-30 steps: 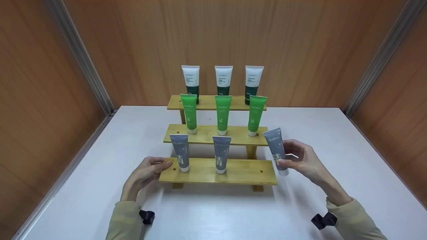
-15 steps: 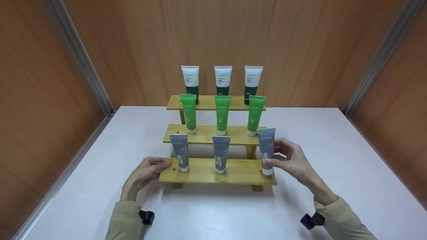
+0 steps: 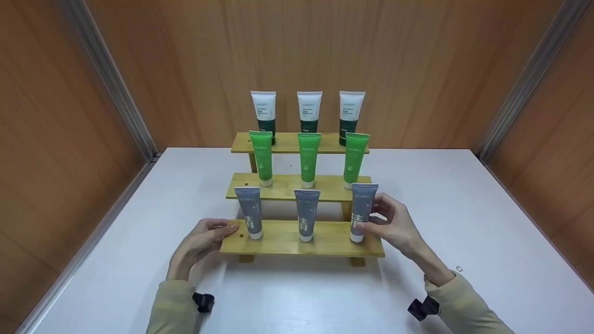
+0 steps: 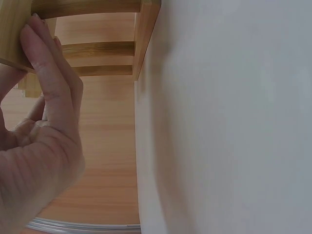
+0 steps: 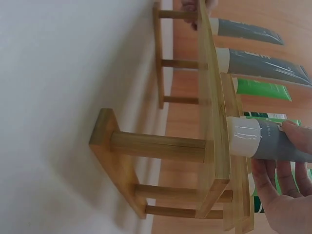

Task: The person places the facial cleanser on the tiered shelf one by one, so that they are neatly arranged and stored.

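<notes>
A grey-blue squeeze tube (image 3: 362, 208) stands cap down at the right end of the lowest shelf, pinched by my right hand (image 3: 394, 227) between thumb and fingers. In the right wrist view its white cap (image 5: 244, 136) is right at the shelf board. My left hand (image 3: 204, 241) grips the left end of the bottom board (image 3: 278, 246), thumb on top and fingers beneath, as the left wrist view shows. Two more grey-blue tubes, one at the left (image 3: 250, 211) and one in the middle (image 3: 306, 213), stand upright on that same board.
Green tubes (image 3: 308, 157) stand in a row on the middle shelf (image 3: 283, 190). White-and-dark-green tubes (image 3: 308, 109) line the top shelf (image 3: 241, 144). The three-step wooden stand rests on a white table (image 3: 441, 195), with wood panels behind and at both sides.
My right hand has moved left with the tube, from beside the stand onto the right end of the lowest shelf. The tube has gone from tilted to nearly upright. My left hand stays put.
</notes>
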Tool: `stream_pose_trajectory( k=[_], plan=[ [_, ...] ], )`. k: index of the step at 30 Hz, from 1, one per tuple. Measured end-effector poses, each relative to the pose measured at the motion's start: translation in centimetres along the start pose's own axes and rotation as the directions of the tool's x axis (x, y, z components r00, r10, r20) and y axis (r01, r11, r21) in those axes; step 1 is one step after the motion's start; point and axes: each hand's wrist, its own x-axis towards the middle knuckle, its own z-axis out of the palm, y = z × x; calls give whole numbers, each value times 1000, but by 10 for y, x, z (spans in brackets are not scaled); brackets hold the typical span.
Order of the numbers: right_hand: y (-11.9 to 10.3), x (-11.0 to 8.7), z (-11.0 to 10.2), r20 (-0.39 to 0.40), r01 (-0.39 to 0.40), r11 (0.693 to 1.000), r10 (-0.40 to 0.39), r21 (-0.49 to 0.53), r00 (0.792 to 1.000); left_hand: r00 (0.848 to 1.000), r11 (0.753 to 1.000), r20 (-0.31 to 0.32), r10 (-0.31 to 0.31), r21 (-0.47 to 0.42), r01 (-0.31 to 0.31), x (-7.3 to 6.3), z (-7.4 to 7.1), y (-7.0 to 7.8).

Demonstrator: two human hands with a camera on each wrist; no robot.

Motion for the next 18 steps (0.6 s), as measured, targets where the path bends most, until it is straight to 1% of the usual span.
stream_pose_trajectory(
  k=[4, 8, 11, 13, 18],
  plan=[
    [2, 1, 2, 6, 1, 1000, -1, 0, 1000, 1000, 1000, -7, -5, 0, 5, 0, 0, 0],
    [4, 1, 3, 9, 5, 1000, -5, 15, 1000, 1000, 1000, 6, 10, -6, -10, -1, 0, -1],
    [5, 1, 4, 7, 14, 1000, -14, 26, 1000, 999, 999, 32, 33, -16, -32, -1, -1, -1],
    [6, 0, 4, 9, 21, 999, -21, 26, 1000, 999, 999, 35, 35, -21, -34, 0, -1, -1],
    [8, 0, 6, 7, 17, 1000, -17, 24, 1000, 1000, 1000, 19, 23, -9, -23, 0, -1, -1]
  ],
)
